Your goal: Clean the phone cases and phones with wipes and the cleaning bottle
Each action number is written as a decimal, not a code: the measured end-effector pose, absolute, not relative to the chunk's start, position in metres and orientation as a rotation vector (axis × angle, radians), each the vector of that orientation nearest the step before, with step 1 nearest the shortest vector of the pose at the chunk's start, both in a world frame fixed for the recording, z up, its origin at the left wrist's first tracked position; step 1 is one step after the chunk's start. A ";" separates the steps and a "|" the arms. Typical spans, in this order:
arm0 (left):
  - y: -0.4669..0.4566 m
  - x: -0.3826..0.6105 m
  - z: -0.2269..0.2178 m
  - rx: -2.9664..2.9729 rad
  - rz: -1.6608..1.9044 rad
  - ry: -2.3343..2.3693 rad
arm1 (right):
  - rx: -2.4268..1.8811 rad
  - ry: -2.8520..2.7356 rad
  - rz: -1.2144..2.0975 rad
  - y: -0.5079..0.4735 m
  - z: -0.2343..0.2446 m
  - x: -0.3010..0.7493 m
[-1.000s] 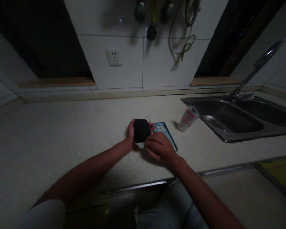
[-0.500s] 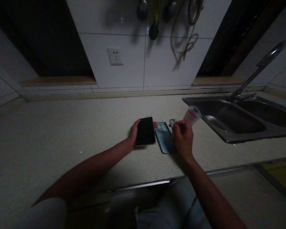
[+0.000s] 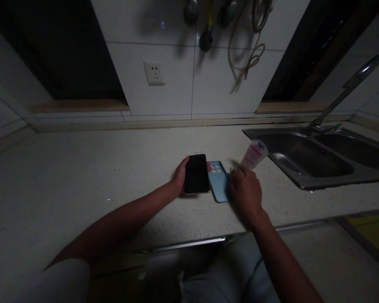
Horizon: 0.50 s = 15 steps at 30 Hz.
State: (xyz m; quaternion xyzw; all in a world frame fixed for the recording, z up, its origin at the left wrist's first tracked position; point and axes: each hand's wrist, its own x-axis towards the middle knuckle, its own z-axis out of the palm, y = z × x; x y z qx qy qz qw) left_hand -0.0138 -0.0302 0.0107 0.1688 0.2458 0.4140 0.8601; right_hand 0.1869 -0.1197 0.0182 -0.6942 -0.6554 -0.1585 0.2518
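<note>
Phone (image 3: 197, 174) in left hand (image 3: 180, 177) over pale counter (image 3: 76, 168), tiled wall (image 3: 173, 99) behind; right hand (image 3: 246, 190), contents unclear.

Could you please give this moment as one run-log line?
left hand: holds phone | right hand: beside blue case, grip unclear | cup: on counter, near sink

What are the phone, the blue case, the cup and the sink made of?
Phone: probably a glass front, since it's flat, smooth and black.
Blue case: probably plastic or silicone, a thin shell with round holes; I can't tell how bendy.
Cup: likely thin plastic, because it looks see-through with red printing.
Sink: looks like shiny metal, perhaps steel, with gray highlights.
</note>
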 end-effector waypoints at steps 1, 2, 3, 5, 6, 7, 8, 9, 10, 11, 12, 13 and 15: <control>-0.031 -0.013 0.011 0.356 0.869 0.515 | -1.857 -1.802 -0.395 -0.119 0.017 0.186; -0.031 -0.013 0.012 0.356 0.867 0.516 | -1.821 -1.816 -0.357 -0.119 0.016 0.185; -0.032 -0.013 0.013 0.355 0.863 0.520 | -1.783 -1.824 -0.321 -0.118 0.015 0.184; -0.033 -0.012 0.015 0.348 0.852 0.538 | -1.721 -1.825 -0.266 -0.117 0.014 0.184; -0.033 -0.012 0.016 0.346 0.847 0.551 | -1.710 -1.831 -0.234 -0.117 0.014 0.184; -0.034 -0.012 0.017 0.348 0.845 0.565 | -1.714 -1.846 -0.197 -0.117 0.013 0.185; -0.034 -0.012 0.018 0.355 0.846 0.577 | -1.731 -1.859 -0.157 -0.116 0.013 0.186; -0.034 -0.012 0.018 0.364 0.848 0.586 | -1.756 -1.861 -0.118 -0.116 0.012 0.187; -0.034 -0.012 0.018 0.376 0.851 0.589 | -1.782 -1.853 -0.084 -0.116 0.011 0.189; -0.034 -0.012 0.018 0.389 0.855 0.587 | -1.804 -1.834 -0.055 -0.116 0.010 0.191; -0.034 -0.012 0.017 0.401 0.859 0.580 | -1.821 -1.809 -0.033 -0.115 0.010 0.193; -0.033 -0.012 0.016 0.413 0.862 0.571 | -1.831 -1.782 -0.014 -0.115 0.009 0.194; -0.032 -0.012 0.014 0.438 0.867 0.565 | -1.835 -1.759 0.011 -0.115 0.009 0.196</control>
